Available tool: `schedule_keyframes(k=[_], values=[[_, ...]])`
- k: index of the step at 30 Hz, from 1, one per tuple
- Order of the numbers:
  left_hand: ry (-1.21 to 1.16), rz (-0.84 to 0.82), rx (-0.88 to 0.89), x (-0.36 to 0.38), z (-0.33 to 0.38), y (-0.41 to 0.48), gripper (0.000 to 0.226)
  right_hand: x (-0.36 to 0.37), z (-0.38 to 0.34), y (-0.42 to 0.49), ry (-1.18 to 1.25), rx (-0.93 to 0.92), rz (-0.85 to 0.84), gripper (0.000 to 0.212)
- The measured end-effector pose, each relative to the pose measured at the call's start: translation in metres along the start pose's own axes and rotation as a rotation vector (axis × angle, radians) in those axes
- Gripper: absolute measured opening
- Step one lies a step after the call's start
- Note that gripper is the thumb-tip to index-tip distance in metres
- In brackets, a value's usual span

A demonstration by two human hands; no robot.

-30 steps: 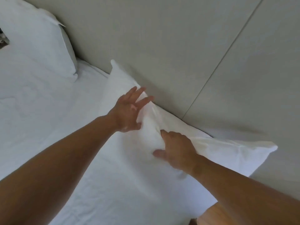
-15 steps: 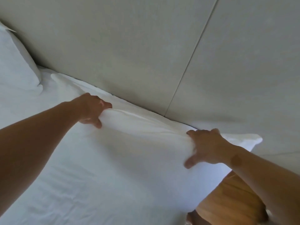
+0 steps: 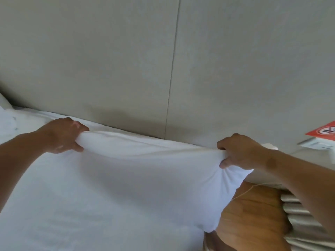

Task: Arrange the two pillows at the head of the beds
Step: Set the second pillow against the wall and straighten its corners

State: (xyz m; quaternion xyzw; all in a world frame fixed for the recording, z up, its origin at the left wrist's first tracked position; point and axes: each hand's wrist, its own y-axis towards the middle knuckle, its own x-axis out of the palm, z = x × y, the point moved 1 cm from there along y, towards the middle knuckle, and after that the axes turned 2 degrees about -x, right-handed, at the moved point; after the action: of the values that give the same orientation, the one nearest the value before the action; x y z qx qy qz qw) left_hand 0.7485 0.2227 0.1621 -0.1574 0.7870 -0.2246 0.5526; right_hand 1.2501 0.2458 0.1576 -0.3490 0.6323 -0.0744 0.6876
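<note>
Hands have moved apart: the left hand (image 3: 61,137) and right hand (image 3: 239,153) now clench their fingers on the top edge of the pillow (image 3: 145,178), lifted against the headboard (image 3: 126,69), ready for setting upright.

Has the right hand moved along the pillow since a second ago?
Yes. The right hand has slid away from the left hand toward the pillow's end, passing to the right of the headboard seam, and now grips its top edge.
</note>
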Motion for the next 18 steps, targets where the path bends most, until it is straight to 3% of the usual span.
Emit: schedule_keyframes(k=[3,13,16,18], values=[[-0.04,0.076,0.014,-0.02,-0.01,0.005,0.033,-0.021,0.002,-0.01,-0.002,0.014,0.063,0.033],[-0.02,0.182,-0.113,-0.067,-0.012,0.054,0.034,-0.053,0.0,0.017,0.04,0.121,0.175,0.036],[-0.078,0.149,-0.168,-0.059,-0.011,0.065,0.045,-0.042,-0.005,0.029,0.064,0.15,0.235,0.037],[-0.118,0.076,-0.182,-0.053,-0.008,0.072,0.068,-0.029,-0.007,0.038,0.01,0.172,0.213,0.058]])
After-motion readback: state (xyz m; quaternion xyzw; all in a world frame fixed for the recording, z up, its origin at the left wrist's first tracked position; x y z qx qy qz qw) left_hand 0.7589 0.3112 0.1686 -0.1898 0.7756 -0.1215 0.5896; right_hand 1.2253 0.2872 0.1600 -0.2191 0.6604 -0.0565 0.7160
